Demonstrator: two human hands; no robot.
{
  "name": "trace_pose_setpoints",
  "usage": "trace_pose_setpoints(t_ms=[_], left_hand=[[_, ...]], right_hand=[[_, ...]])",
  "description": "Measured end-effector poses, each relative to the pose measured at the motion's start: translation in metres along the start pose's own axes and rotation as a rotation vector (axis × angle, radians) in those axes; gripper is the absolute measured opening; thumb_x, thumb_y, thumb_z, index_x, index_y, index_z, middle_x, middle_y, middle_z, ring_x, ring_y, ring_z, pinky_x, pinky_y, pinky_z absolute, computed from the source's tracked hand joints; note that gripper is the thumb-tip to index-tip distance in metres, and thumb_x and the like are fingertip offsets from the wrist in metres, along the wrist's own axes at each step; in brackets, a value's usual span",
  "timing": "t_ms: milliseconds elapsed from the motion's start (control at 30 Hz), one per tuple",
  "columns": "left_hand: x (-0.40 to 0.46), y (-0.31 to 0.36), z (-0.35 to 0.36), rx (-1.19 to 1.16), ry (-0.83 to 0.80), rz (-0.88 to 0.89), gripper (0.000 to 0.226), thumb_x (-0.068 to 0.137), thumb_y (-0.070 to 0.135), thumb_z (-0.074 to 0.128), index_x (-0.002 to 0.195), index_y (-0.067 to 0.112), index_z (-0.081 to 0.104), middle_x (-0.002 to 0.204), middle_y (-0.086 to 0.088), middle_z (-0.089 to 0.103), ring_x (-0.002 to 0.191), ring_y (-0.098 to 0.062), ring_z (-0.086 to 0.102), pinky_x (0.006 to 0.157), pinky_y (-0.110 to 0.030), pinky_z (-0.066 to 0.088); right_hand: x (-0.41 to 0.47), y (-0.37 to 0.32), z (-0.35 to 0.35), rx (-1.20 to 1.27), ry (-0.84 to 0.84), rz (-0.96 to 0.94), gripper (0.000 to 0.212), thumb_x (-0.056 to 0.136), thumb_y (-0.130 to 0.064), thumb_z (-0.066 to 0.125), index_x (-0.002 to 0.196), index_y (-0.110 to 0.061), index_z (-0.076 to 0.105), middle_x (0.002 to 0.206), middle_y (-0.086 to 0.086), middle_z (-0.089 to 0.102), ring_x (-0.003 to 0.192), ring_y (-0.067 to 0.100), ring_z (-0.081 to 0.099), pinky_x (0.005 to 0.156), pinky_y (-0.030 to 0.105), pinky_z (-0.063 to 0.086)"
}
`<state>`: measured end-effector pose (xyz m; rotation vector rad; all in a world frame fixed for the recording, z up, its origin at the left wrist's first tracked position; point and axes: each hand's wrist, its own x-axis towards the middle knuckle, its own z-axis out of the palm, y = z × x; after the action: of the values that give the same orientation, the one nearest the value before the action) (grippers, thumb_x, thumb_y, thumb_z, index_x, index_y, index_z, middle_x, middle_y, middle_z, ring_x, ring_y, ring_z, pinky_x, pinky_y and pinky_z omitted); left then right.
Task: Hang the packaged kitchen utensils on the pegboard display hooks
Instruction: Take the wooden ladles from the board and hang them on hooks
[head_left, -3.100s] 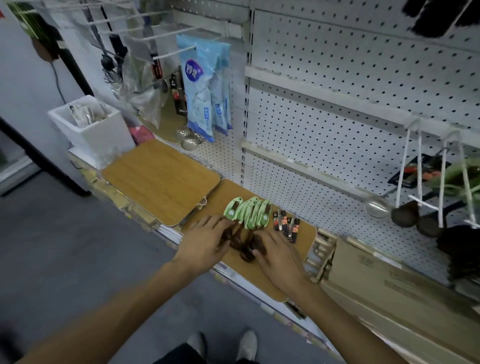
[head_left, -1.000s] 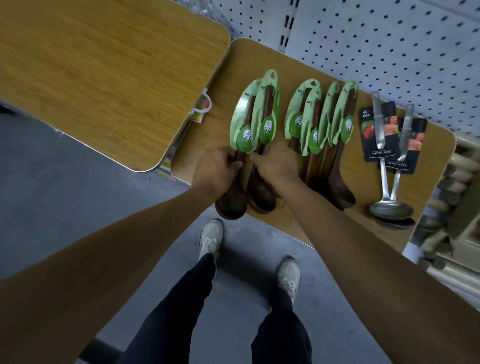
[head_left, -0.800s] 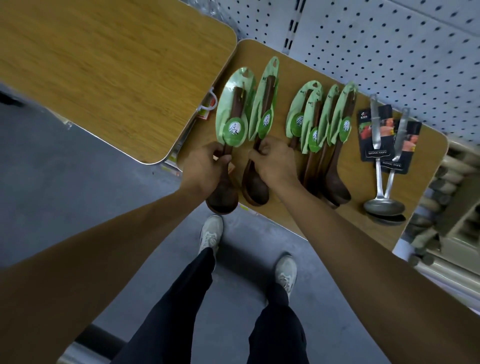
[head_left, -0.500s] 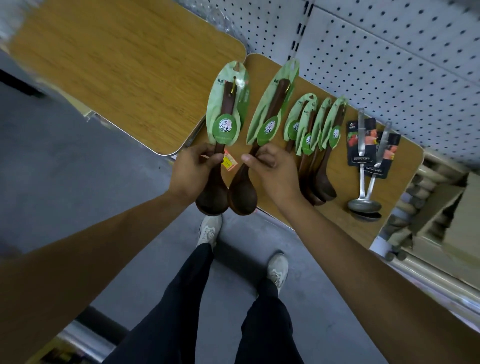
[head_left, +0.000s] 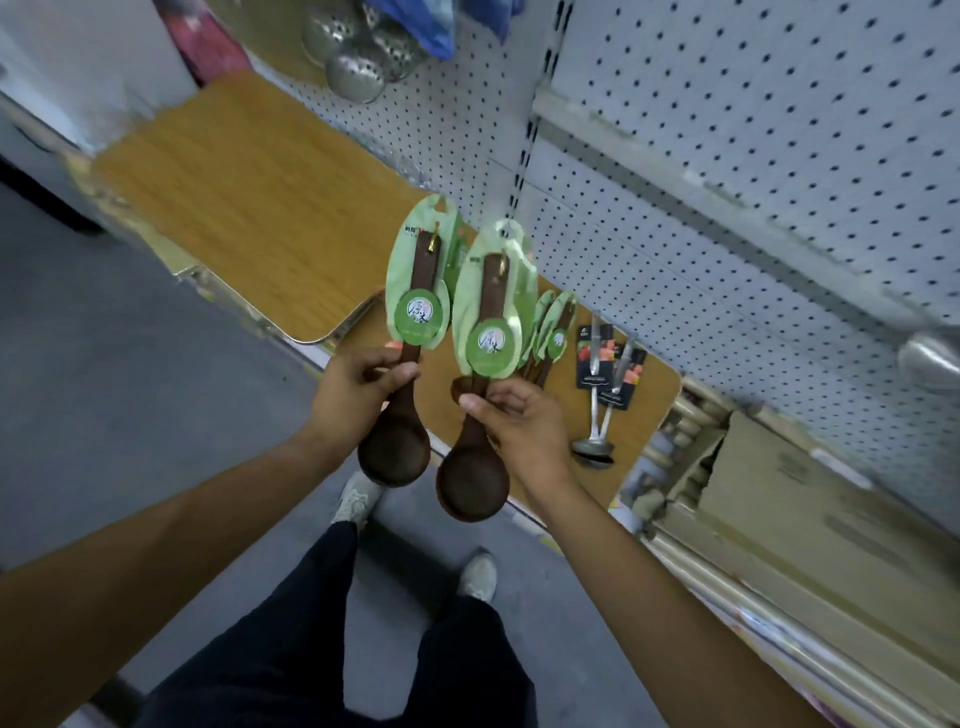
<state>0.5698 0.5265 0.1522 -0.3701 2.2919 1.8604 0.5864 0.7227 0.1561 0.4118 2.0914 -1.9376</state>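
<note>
You hold one packaged wooden spoon in each hand, mid-frame, lifted off the board.

Your left hand curls thumb and fingers round the left spoon at its handle, just below the green card; your right hand pinches the right spoon the same way. Both bowls hang below your fingers, cards pointing up toward the pegboard.

A wooden board carries green-carded spoons beside two metal ladles.
</note>
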Motion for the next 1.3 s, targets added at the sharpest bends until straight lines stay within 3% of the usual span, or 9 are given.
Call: trace_pose_setpoints(t_ms=[200,367,500,600,767,900,1033,1167,1300], left_hand=[[-0.045,0.071,0.037,0.027,-0.064,0.113,0.011,0.089,0.007,0.068,0.09,0.016,0.073,0.077,0.02,0.072,0.07,0.003,0.064,0.067,-0.012,0.052],[-0.081,0.127,0.074,-0.032,-0.117,0.16,0.023,0.089,0.004,0.067,0.082,0.026,0.069,0.066,0.024,0.069,0.063,0.01,0.06,0.063,-0.005,0.047],[-0.108,0.163,0.096,-0.074,-0.158,0.183,0.023,0.088,0.005,0.069,0.079,0.027,0.069,0.065,0.017,0.07,0.063,0.006,0.06,0.065,-0.011,0.049],[-0.121,0.184,0.104,-0.068,-0.21,0.212,0.01,0.086,0.006,0.071,0.087,0.016,0.074,0.083,-0.005,0.074,0.078,-0.015,0.061,0.075,-0.029,0.05],[-0.134,0.211,0.107,0.045,-0.355,0.288,0.01,0.087,0.013,0.072,0.084,0.022,0.077,0.085,-0.01,0.074,0.076,-0.017,0.064,0.074,-0.033,0.048],[-0.144,0.225,0.11,0.058,-0.452,0.323,0.009,0.085,0.01,0.072,0.088,0.015,0.078,0.089,-0.008,0.076,0.088,-0.03,0.07,0.08,-0.042,0.054],[-0.156,0.231,0.115,0.089,-0.525,0.349,0.015,0.083,0.008,0.074,0.081,0.022,0.079,0.086,-0.007,0.076,0.08,-0.018,0.071,0.07,-0.024,0.053],[-0.163,0.234,0.12,0.139,-0.625,0.415,0.014,0.083,0.007,0.074,0.084,0.02,0.079,0.087,0.002,0.077,0.084,-0.01,0.072,0.075,-0.019,0.054],[-0.17,0.236,0.125,0.14,-0.695,0.428,0.018,0.083,0.006,0.074,0.078,0.023,0.078,0.085,0.0,0.077,0.081,-0.009,0.071,0.073,-0.018,0.053]], right_hand=[[-0.049,-0.038,-0.059,0.017,0.046,-0.049,0.014,0.077,-0.008,0.08,0.084,-0.005,0.068,0.082,0.013,0.075,0.073,0.016,0.069,0.073,0.028,0.054],[-0.088,-0.074,-0.112,-0.008,0.118,-0.146,0.01,0.077,-0.006,0.08,0.077,-0.013,0.072,0.075,0.004,0.074,0.072,0.013,0.069,0.072,0.025,0.054],[-0.121,-0.097,-0.152,0.0,0.182,-0.17,0.011,0.075,-0.007,0.082,0.084,-0.006,0.075,0.082,0.012,0.076,0.077,0.02,0.07,0.077,0.036,0.056],[-0.142,-0.112,-0.176,0.007,0.235,-0.164,0.034,0.061,-0.029,0.09,0.082,-0.007,0.076,0.085,0.019,0.075,0.082,0.031,0.071,0.081,0.043,0.054],[-0.173,-0.133,-0.202,0.017,0.315,-0.214,0.017,0.07,-0.004,0.084,0.066,-0.015,0.071,0.068,0.005,0.072,0.067,0.017,0.066,0.066,0.027,0.051],[-0.199,-0.141,-0.207,0.036,0.394,-0.257,0.013,0.069,-0.003,0.084,0.07,-0.005,0.071,0.071,0.014,0.073,0.067,0.017,0.068,0.066,0.026,0.053],[-0.218,-0.135,-0.211,0.059,0.488,-0.212,0.02,0.068,-0.006,0.086,0.08,0.002,0.073,0.07,0.003,0.074,0.068,0.01,0.069,0.066,0.019,0.053],[-0.234,-0.132,-0.215,0.076,0.544,-0.171,0.027,0.067,-0.009,0.087,0.086,0.003,0.072,0.081,0.015,0.074,0.075,0.019,0.069,0.074,0.031,0.056],[-0.254,-0.133,-0.216,0.062,0.605,-0.182,0.018,0.066,-0.006,0.087,0.075,-0.006,0.071,0.071,0.005,0.073,0.073,0.019,0.069,0.076,0.036,0.057]])
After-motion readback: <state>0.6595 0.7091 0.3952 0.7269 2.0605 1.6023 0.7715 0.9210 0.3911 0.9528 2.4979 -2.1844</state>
